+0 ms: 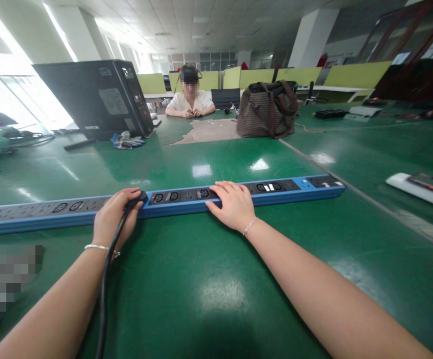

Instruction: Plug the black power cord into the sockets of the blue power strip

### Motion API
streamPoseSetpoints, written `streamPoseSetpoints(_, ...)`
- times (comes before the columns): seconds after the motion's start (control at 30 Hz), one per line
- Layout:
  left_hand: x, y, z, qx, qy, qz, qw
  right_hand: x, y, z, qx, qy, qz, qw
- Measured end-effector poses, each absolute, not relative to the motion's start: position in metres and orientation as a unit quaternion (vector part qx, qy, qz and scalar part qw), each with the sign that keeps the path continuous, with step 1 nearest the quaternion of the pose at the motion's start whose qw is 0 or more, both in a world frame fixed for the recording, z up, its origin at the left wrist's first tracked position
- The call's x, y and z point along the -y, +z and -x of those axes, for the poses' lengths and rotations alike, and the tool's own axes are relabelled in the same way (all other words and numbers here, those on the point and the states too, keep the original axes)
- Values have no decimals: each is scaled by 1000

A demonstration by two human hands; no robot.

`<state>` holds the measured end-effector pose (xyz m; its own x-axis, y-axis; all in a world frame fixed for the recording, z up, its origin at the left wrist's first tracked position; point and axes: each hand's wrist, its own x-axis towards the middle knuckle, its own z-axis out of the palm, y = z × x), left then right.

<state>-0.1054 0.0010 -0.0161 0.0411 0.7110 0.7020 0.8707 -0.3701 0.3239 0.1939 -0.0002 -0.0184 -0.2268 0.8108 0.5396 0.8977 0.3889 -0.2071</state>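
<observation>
Yellow-green partitions (pixel 298 76) and bright windows framed a wide green worktable (pixel 171 284) in the head camera's view, beneath a pale ceiling. Across the tabletop lay a long blue power strip (pixel 179 209), its dark upper face lined with sockets, reaching from the left edge of the frame to right of center. At the strip, a person's left hand (pixel 114 219) was closed around a black plug (pixel 139 198); whether the plug was seated in a socket could not be told. Its black cable (pixel 103 299) ran down past the wrist toward the bottom of the frame. Farther right, the person's right hand (pixel 234 202) rested on the same strip, open and loosely curved, its fingers over the top and its thumb near the front edge, just beside a socket. Silver-colored bracelets (pixel 249 227) circled both wrists. Beyond the strip, a black computer tower (pixel 89 99) stood at left with blue-and-white gloves (pixel 126 140) beside it, and a brown bag (pixel 253 114) sat near the center. Between them, a co-worker (pixel 179 103) in a pale top sat at the far side, hands together on the table.
</observation>
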Motion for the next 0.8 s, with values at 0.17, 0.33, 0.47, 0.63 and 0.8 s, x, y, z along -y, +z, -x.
streamPoseSetpoints(0.17,4,-18,110,535,-402,735,110,1,-18,-194,780,-74,549,292)
streamPoseSetpoints(0.33,0,-20,106,527,-437,720,112,1,-17,-194,780,-71,551,289)
streamPoseSetpoints(0.47,-2,-19,102,539,-452,703,107,1,-17,-194,779,-72,550,293)
streamPoseSetpoints(0.63,-2,-20,108,522,-410,738,120,0,-18,-193,780,-72,550,290)
streamPoseSetpoints(0.8,-7,-22,113,528,-394,744,108,0,-18,-193,778,-73,552,291)
